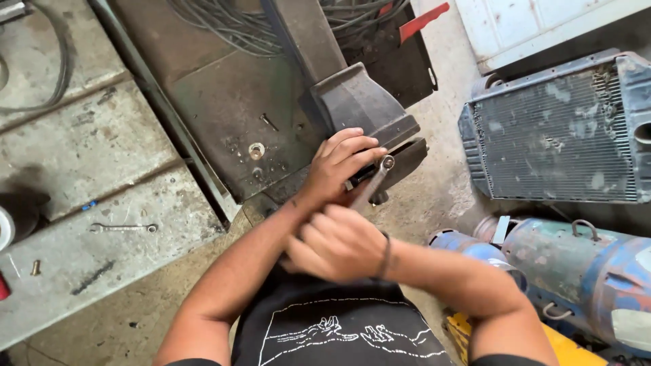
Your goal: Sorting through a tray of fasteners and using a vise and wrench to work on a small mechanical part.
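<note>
Nearest, right hand (337, 245), blurred, fist clenched around the lower end of a metal rod (371, 184). Left hand (342, 165) clasped over the vise (369, 115) jaws at the desk (224, 108) front edge, steadying the rod's top. Judged mid-turn, tightening or working the clamped piece. Next: firm, even pull, left grip steady. Wrench (123, 228) idle on the floor.

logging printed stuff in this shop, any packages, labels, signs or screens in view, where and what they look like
No packages, signs or screens show.
Pale patch: maybe a worn label, on the blue cylinder at lower right, off-white, rounded.
White line drawing: on the person's black shirt, bottom centre, two hands reaching towards each other.
</note>
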